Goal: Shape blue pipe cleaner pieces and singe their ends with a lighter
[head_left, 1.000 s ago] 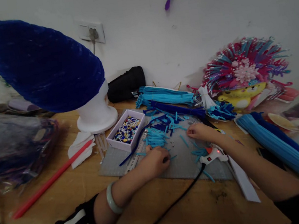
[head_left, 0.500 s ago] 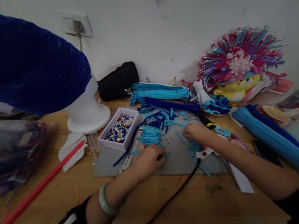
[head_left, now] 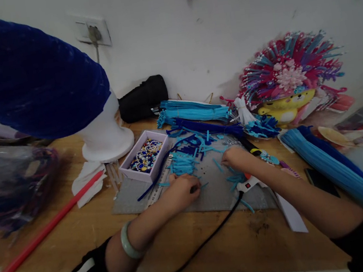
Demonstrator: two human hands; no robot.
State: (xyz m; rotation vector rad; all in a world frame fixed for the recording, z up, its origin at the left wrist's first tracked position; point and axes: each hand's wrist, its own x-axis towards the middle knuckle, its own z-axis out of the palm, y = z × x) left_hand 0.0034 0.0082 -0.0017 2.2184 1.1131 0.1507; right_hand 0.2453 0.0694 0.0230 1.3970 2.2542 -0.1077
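My left hand (head_left: 186, 190), with a pale bangle (head_left: 128, 240) on its wrist, rests on the grey mat (head_left: 210, 201) with curled fingers, just below a row of light blue pieces (head_left: 182, 162). Whatever its fingers hold is too small to make out. My right hand (head_left: 234, 159) is closed near the mat's right side, above loose light blue pieces (head_left: 234, 178) and the white glue gun (head_left: 250, 184); its fingertips are partly hidden. A ruler (head_left: 157, 188) lies left of the row, beside a box of beads (head_left: 147, 156).
A white foam head (head_left: 106, 137) bears a large dark blue form at the left. A red stick (head_left: 52, 223) lies on the wooden table (head_left: 215, 243). The glue gun's black cord (head_left: 208, 239) crosses the front. Blue bundles (head_left: 336, 167) and a decorated yellow toy (head_left: 287, 111) are at the right.
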